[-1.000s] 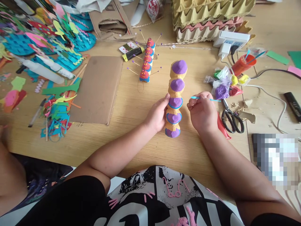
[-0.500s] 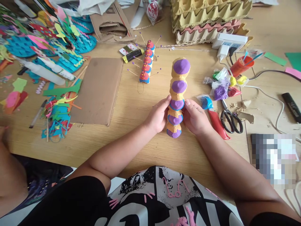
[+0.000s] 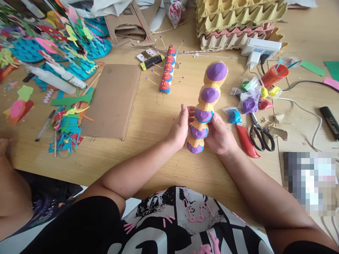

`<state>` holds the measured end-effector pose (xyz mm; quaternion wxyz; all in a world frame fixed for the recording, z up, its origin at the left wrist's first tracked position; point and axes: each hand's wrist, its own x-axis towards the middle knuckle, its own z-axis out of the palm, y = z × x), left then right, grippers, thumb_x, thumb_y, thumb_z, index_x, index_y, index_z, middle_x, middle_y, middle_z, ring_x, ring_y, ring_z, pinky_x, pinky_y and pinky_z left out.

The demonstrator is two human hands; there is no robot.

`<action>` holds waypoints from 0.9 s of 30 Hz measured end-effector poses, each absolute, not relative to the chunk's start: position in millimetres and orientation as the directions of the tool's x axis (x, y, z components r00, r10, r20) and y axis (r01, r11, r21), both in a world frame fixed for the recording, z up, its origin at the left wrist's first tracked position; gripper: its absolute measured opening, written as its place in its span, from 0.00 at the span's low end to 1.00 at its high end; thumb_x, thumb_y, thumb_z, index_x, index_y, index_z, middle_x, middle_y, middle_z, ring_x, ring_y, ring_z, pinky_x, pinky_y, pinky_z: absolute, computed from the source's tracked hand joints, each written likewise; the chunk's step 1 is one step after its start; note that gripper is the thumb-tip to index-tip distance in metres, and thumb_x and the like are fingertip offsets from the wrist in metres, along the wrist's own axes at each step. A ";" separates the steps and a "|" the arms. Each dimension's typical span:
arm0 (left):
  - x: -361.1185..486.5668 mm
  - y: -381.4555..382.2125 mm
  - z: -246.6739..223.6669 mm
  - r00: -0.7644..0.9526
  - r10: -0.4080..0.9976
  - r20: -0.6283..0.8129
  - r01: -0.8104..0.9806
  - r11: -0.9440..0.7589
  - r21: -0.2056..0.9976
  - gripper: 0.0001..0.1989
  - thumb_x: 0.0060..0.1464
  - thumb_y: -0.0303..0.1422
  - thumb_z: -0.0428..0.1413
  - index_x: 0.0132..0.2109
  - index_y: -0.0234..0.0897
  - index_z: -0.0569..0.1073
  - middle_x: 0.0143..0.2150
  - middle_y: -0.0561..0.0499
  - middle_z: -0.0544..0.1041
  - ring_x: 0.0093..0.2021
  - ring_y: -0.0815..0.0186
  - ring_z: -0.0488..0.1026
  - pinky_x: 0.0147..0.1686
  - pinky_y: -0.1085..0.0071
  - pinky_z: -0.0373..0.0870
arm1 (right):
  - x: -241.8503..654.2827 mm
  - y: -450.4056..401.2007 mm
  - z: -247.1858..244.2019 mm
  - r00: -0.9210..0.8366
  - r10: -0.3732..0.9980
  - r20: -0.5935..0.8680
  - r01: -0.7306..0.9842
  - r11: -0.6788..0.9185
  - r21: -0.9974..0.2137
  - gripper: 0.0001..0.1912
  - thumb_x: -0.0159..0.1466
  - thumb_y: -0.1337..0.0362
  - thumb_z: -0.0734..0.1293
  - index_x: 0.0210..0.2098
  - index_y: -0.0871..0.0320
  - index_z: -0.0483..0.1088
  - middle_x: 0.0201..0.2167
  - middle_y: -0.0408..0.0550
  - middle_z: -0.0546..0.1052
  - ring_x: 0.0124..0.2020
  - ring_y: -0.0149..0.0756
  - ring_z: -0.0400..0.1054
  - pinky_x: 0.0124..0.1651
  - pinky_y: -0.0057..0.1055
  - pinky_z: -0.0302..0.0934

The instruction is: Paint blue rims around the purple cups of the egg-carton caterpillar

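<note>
Status: the purple-and-yellow bumpy strip [image 3: 209, 95] is in both hands above the table [image 3: 156, 162]. Compared with the preceding view, its far end leans more to the right and the left thumb is lifted away from its face. I read this as a change of angle, with the strip being turned rather than worked on.

Right hand [image 3: 221, 137]: gripping the strip's right edge near the middle dome, thumb at the rim. I cannot tell whether it also retains the thin blue tool seen earlier; the palm is hidden.
Left hand [image 3: 178, 130]: partly open, thumb raised, fingers reaching behind the left edge.

Surface check: blue edging shows on the three near domes; I see none on the two far ones.

Surroundings: the blue clay packet [image 3: 234, 115] lies just beyond the right hand. The red-handled tool [image 3: 245, 141] and the scissors [image 3: 255, 125] lie to its right, and I judge them the main obstructions to a sideways sweep. The small red-and-blue figure [image 3: 166, 76], with its projecting pins, stands ahead on the left; keep the far end clear. The brown cardboard [image 3: 111, 102] lies left of it.
</note>
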<state>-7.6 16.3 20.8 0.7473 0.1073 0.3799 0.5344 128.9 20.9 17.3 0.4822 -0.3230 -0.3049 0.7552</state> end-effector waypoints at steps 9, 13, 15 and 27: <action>-17.0 18.3 35.6 0.169 0.907 -0.386 -0.766 0.367 0.527 0.16 0.72 0.45 0.57 0.37 0.42 0.75 0.32 0.53 0.76 0.31 0.69 0.73 0.32 0.72 0.68 | 141.7 31.4 15.1 -0.287 0.934 -0.213 -0.540 -0.342 -0.769 0.26 0.54 0.39 0.80 0.42 0.46 0.73 0.35 0.41 0.83 0.44 0.45 0.79 0.46 0.46 0.76; -20.7 18.9 36.9 0.254 0.895 -0.368 -0.794 0.410 0.450 0.14 0.71 0.41 0.58 0.36 0.40 0.73 0.31 0.53 0.72 0.30 0.70 0.71 0.29 0.73 0.65 | 145.9 34.7 17.4 -0.283 0.929 -0.239 -0.516 -0.358 -0.778 0.26 0.54 0.39 0.80 0.42 0.43 0.74 0.37 0.41 0.84 0.44 0.46 0.79 0.45 0.45 0.75; -21.5 19.4 34.8 0.265 0.904 -0.336 -0.811 0.397 0.430 0.14 0.73 0.38 0.56 0.35 0.40 0.71 0.30 0.54 0.70 0.30 0.71 0.69 0.28 0.75 0.64 | 147.2 36.1 18.1 -0.264 0.932 -0.250 -0.516 -0.355 -0.780 0.25 0.53 0.39 0.81 0.41 0.43 0.74 0.38 0.41 0.84 0.43 0.45 0.79 0.44 0.44 0.75; -20.5 24.6 35.1 0.188 0.895 -0.405 -0.759 0.394 0.519 0.29 0.70 0.47 0.61 0.27 0.39 0.57 0.23 0.58 0.56 0.23 0.74 0.58 0.23 0.75 0.56 | 152.5 38.5 17.6 -0.268 0.930 -0.252 -0.524 -0.360 -0.772 0.16 0.64 0.42 0.74 0.38 0.45 0.75 0.35 0.40 0.82 0.34 0.36 0.75 0.37 0.37 0.71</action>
